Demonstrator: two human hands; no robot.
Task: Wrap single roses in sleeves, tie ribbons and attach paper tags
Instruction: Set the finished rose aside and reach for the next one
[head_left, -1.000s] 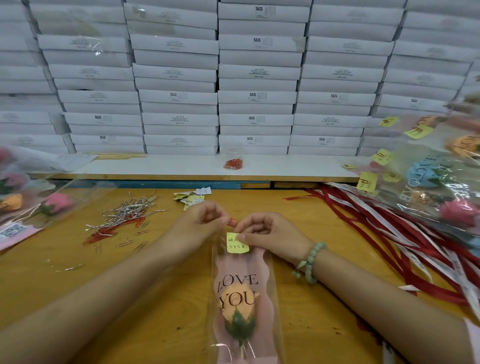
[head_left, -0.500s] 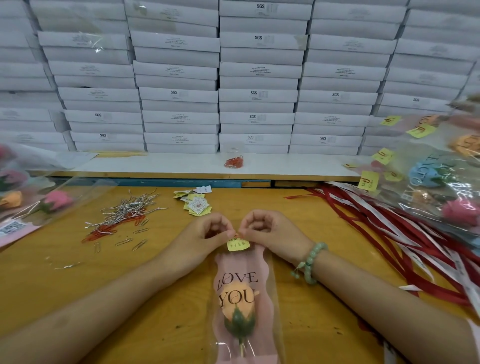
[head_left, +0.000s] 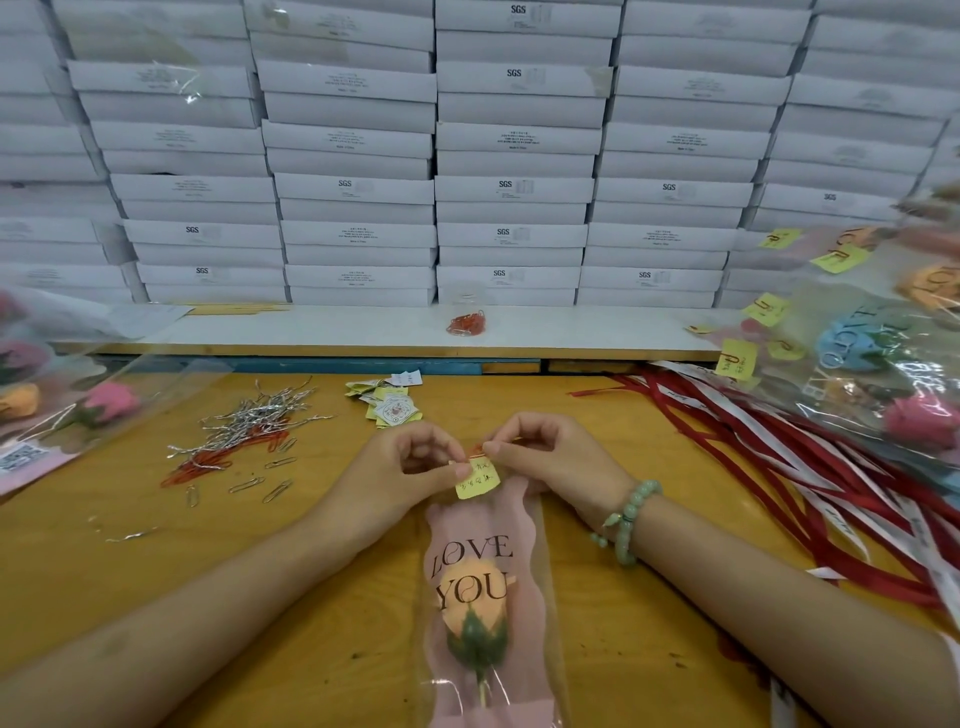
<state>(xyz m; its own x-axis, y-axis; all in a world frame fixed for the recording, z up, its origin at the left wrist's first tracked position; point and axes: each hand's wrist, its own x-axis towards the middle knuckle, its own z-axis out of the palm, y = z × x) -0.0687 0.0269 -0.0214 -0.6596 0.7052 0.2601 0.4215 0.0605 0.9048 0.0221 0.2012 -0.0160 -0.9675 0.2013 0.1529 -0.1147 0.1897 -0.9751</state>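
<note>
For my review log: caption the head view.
Left hand and right hand pinch a yellow tag atop a sleeved rose.

Take the sleeved rose (head_left: 488, 597) as your mark: it lies on the table (head_left: 130, 597) straight before you, between your forearms. At its far end sits the paper tag (head_left: 477, 480), with your left hand (head_left: 410, 467) and right hand (head_left: 550, 462) pinching it from either side. Left of the rose lie loose paper clips (head_left: 260, 480), and the wire ties (head_left: 260, 421) behind them. A small stack of tags (head_left: 389, 405) lies beyond the rose. Ribbons (head_left: 779, 457) spread to its right, under a heap of wrapped roses (head_left: 872, 353). More wrapped flowers (head_left: 67, 405) lie far left. Behind everything runs a ledge (head_left: 363, 330) bearing stacked boxes (head_left: 514, 156).
</note>
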